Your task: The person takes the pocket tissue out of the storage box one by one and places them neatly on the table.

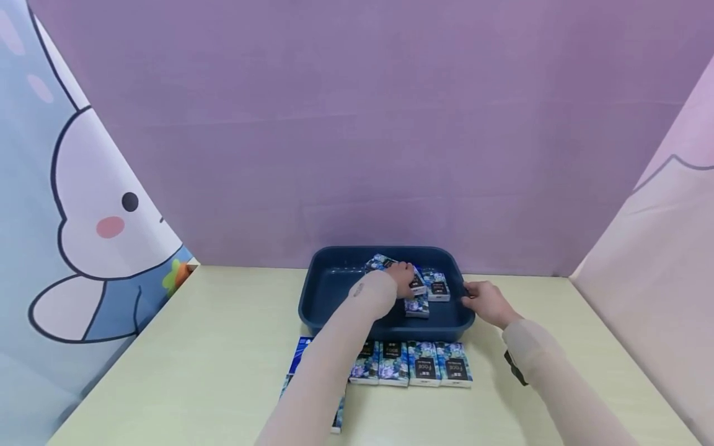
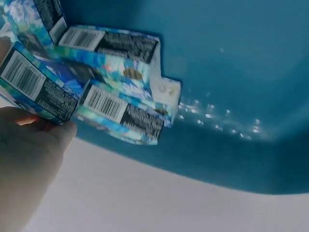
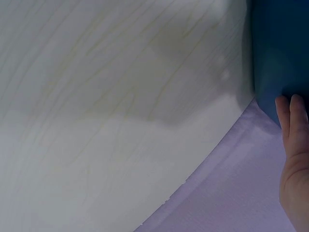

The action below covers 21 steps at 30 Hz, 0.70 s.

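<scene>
The blue tub (image 1: pixel 385 334) holds several floral-printed packets (image 1: pixel 438 287), some overlapping, toward its right half; there the left hand (image 1: pixel 400 279) pinches one packet (image 2: pixel 36 87) between its fingers, while the right hand (image 1: pixel 489 302) grips the tub's right rim. Barcodes (image 2: pixel 104 104) on dark labels face the left wrist camera, their small print too blurred to read. More packets (image 1: pixel 393 364) lie just before the tub, dark-labelled, two seemingly reading "Face".
</scene>
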Each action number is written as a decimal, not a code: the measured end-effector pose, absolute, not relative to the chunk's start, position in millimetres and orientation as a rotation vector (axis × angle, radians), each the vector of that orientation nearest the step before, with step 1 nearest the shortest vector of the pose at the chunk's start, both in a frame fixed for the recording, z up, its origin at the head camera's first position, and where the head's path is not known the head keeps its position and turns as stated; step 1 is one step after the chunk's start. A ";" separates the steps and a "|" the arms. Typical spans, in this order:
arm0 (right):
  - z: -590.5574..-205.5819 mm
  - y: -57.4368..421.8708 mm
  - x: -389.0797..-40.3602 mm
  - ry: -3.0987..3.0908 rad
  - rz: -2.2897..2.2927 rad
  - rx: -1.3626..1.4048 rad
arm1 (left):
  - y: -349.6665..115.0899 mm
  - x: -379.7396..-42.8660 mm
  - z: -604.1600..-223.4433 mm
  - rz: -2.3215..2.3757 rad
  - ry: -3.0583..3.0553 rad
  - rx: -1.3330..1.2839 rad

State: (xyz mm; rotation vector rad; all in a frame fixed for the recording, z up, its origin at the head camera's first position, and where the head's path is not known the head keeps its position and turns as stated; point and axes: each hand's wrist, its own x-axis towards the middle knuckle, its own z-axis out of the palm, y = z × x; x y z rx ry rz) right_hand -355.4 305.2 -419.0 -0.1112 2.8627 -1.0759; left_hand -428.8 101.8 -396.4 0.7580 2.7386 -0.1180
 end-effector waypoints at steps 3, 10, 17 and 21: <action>-419.4 305.5 -354.4 2.861 -1.082 -0.108 | 94.2 -424.8 -383.7 -0.089 2.712 0.773; -420.0 303.3 -354.4 2.868 -1.097 -0.112 | 74.4 -412.1 -359.0 -0.098 2.725 0.937; -420.5 305.3 -356.0 2.865 -1.080 -0.129 | 56.5 -380.9 -341.3 -0.006 2.703 1.040; -420.4 306.6 -356.0 2.863 -1.074 -0.121 | 42.9 -359.6 -339.4 -0.016 2.693 1.098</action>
